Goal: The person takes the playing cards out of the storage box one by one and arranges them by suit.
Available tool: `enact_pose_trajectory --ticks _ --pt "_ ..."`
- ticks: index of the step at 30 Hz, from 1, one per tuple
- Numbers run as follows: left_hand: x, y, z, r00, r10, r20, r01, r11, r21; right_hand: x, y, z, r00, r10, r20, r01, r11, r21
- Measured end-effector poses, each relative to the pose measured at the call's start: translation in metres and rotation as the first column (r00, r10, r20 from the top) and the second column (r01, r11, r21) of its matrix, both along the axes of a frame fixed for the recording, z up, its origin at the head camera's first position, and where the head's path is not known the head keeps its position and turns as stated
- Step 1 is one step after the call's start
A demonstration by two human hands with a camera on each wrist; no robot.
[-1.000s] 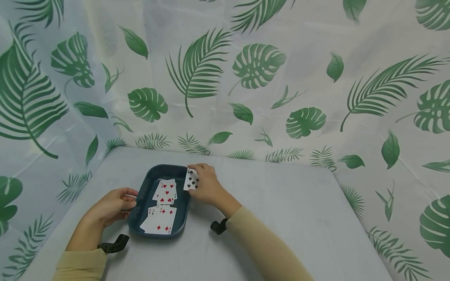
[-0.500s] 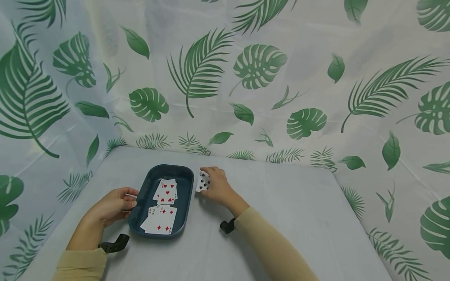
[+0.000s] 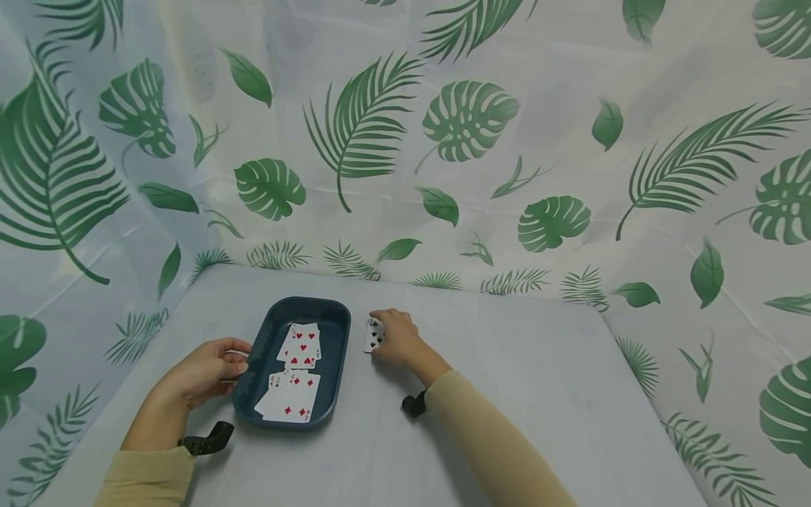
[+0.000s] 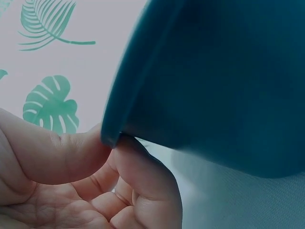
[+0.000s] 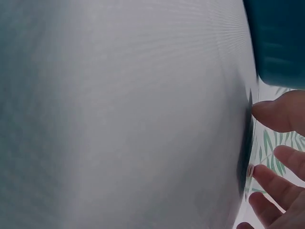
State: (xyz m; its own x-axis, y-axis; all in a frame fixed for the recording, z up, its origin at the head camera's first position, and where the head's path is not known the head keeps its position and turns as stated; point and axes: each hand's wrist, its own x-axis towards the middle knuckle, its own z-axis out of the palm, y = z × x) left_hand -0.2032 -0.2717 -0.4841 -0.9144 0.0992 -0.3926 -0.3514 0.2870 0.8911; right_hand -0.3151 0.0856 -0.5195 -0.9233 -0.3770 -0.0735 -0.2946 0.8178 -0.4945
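From the head view, a dark blue rectangular tray (image 3: 333,355) is left of centre on a pale table (image 3: 519,408), with white sheeting printed with green leaves (image 3: 469,42) behind. Only this view shows the faces in the tray: a five of hearts (image 3: 303,343) tops the far group, a four of diamonds (image 3: 298,396) the near one. The left wrist view adds the tray's smooth outer wall and the finger bent beneath its rim; the right wrist view looks low across the tabletop, with a corner of the tray at upper right.

A black-pipped playing card (image 3: 372,336) is right of the tray, near its far half and apart from it. What shows of the card runs near to far; the hand covers its right part. The tray's long axis also runs near to far, its far end leaning right.

The left hand (image 3: 205,370) pinches the tray's left rim between thumb and index finger, the other fingers curled. The right hand (image 3: 400,341) pinches the playing card, thumb at the near edge, fingers at the far edge.
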Motion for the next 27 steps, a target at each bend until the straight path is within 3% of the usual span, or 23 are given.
enact_pose_trajectory --ticks 13,27 --pt "-0.001 0.000 -0.003 1.000 -0.013 -0.005 0.013 1.000 0.011 0.001 -0.003 0.002 1.000 -0.018 0.015 0.018 1.000 0.012" --pt "0.000 -0.001 -0.002 1.000 -0.014 -0.009 0.014 1.000 -0.001 0.014 -0.025 0.039 0.996 0.016 -0.086 -0.018 1.000 -0.026"
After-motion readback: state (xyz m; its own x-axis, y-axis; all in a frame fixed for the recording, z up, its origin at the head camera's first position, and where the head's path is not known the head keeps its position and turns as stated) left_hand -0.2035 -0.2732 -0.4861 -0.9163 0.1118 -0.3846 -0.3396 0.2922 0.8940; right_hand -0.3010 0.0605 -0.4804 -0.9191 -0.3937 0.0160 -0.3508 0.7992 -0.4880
